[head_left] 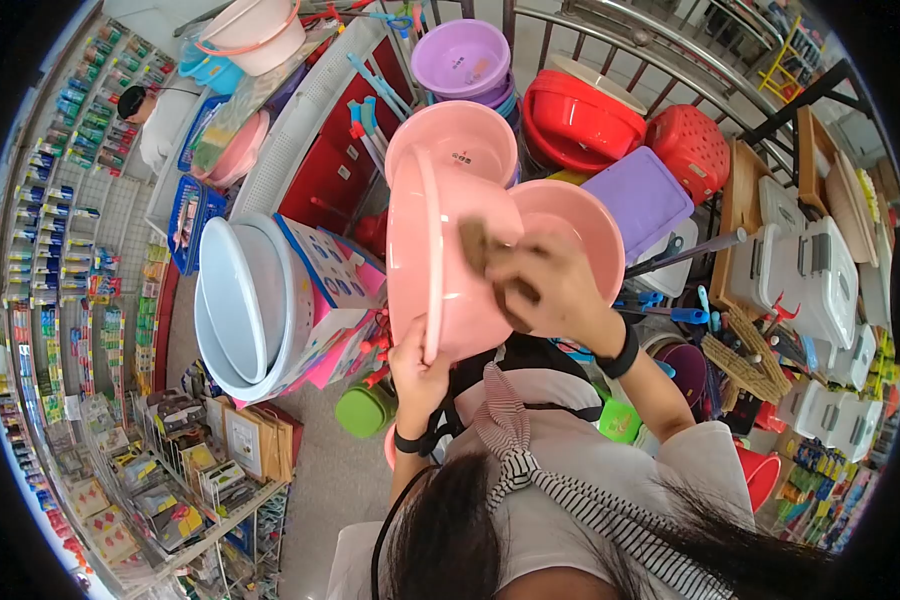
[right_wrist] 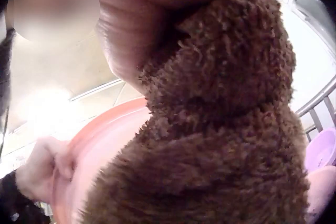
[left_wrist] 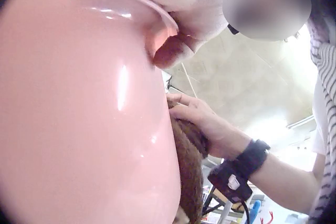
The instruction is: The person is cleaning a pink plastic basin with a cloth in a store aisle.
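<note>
A pink plastic basin (head_left: 460,305) is held up on its side in front of the body, its rim turned to the left. My left hand (head_left: 418,375) grips that rim at its lower end, with the thumb and fingers to either side of the edge. A brown fluffy cloth (right_wrist: 210,145) is bunched in my right hand (head_left: 560,290), fingers curled round it. In the head view this cloth lies over the basin's outer side, slightly blurred. The left wrist view shows the cloth right at the basin's edge, partly hidden behind it.
Two more pink basins (head_left: 580,225) stand just behind, with a purple basin (head_left: 460,60) and red basins (head_left: 580,115) farther back. Pale blue tubs (head_left: 235,300) are at left. White storage boxes (head_left: 795,280) stand at right, and a metal railing (head_left: 650,45) runs along the back.
</note>
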A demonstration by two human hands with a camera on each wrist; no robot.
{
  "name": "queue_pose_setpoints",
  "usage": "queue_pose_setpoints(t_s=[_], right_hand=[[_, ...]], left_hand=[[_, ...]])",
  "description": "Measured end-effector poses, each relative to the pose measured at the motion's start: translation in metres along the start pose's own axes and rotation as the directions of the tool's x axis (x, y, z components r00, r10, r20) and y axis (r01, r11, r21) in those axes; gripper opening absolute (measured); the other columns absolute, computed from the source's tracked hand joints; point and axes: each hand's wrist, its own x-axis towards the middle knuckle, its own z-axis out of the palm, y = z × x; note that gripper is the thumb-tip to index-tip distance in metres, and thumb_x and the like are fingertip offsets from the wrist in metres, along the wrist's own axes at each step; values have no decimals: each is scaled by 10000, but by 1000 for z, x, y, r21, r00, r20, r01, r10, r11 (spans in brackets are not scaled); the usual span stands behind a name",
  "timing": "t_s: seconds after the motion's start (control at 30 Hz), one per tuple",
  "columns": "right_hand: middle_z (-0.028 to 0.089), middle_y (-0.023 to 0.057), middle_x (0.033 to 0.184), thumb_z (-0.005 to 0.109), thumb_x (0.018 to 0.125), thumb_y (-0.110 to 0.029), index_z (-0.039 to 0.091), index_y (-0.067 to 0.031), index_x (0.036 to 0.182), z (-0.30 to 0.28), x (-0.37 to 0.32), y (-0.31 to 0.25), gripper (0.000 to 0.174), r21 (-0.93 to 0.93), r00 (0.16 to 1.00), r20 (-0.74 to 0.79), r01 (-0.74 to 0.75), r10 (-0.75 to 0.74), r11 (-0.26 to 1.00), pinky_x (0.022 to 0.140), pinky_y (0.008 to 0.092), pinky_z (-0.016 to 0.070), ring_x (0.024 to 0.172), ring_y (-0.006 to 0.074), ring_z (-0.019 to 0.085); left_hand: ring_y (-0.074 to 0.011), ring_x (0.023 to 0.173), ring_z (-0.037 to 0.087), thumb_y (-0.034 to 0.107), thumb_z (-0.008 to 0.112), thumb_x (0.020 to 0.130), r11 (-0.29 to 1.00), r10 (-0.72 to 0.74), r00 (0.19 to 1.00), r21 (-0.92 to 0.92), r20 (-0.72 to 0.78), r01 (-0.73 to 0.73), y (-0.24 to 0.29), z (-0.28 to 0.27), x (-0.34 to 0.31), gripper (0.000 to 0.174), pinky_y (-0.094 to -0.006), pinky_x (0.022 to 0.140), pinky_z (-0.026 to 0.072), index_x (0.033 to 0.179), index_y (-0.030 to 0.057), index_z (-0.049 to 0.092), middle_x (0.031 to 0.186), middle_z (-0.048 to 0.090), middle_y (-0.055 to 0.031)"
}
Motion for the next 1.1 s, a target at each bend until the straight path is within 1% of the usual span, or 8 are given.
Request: queue_pose_setpoints(t_s=[0.2, 0.37, 0.57, 0.63, 0.67, 0.83, 0.9, 1.1], right_hand=[[661, 15, 1067, 675, 698, -104, 668, -154, 936, 0, -35, -1, 244, 41, 905, 239, 354, -353, 935, 769, 382, 488, 847, 242, 585], [669, -1, 1062, 674, 659, -56, 674, -134, 948, 0, -20, 23, 300, -117, 995, -102, -7, -5, 993, 735, 387, 496, 848, 252, 584], [692, 77, 1012, 718, 707, -62, 659, -92, 965, -8, -16, -2, 267, 25, 991, 80, 107, -109, 994, 739, 332, 517, 804, 256, 618], [692, 105, 1029, 699, 729, -30, 621, -81, 987, -10, -4, 6, 275, 320, 975, 3, -212, 223, 923, 726, 326, 520, 774, 259, 643], [691, 116, 1049, 700, 740, -22, 561, -57, 956, -9, 3, 10, 259, 405, 974, -82, -159, 209, 900, 716, 319, 521, 765, 260, 657], [649, 98, 889, 730, 685, -24, 494, -67, 887, -17, -1, -8, 313, 249, 997, -67, -24, 42, 968, 654, 343, 502, 748, 270, 634], [599, 81, 840, 718, 677, -17, 497, -72, 905, -24, -6, -18, 322, 212, 989, 144, -66, 36, 975, 633, 357, 489, 764, 290, 618], [576, 71, 932, 614, 802, 66, 456, -22, 1014, -17, 8, 20, 278, 511, 958, 27, -258, 285, 820, 866, 293, 483, 1018, 176, 624]], left_hand=[[-41, 574, 431, -76, 465, 678, 939, -150, 984, -326, -95, 111, -3, -8, 0, 415, -182, 542, 353, 1074, -41, 584, 673, 522, 33], [-35, 575, 438, -98, 476, 674, 970, -96, 994, -228, -47, 83, 6, -12, -3, 411, -183, 537, 359, 1068, -41, 578, 665, 535, 23], [-88, 503, 448, -101, 501, 666, 1000, 21, 995, 1, 98, -21, 10, -10, -6, 420, -229, 494, 357, 1060, 4, 600, 605, 480, -48], [-116, 473, 454, -98, 509, 666, 994, 48, 981, 89, 188, -66, 12, -9, -9, 421, -251, 476, 357, 1056, 24, 610, 580, 451, -79], [-178, 451, 466, -100, 514, 652, 988, 77, 971, 117, 227, -106, 18, -11, -10, 431, -277, 464, 353, 1052, 24, 614, 578, 449, -99], [-213, 441, 456, -107, 502, 636, 984, 151, 969, 63, 198, -167, 12, -14, -10, 456, -287, 464, 360, 1055, 28, 624, 581, 457, -116], [-209, 441, 451, -105, 507, 640, 991, 82, 974, 82, 213, -102, 9, -17, -10, 451, -284, 462, 360, 1055, 28, 624, 579, 454, -113], [-285, 489, 540, -79, 535, 666, 991, 67, 949, 89, 307, -99, 16, -10, -20, 404, -324, 486, 410, 1049, 25, 612, 613, 485, -154]])
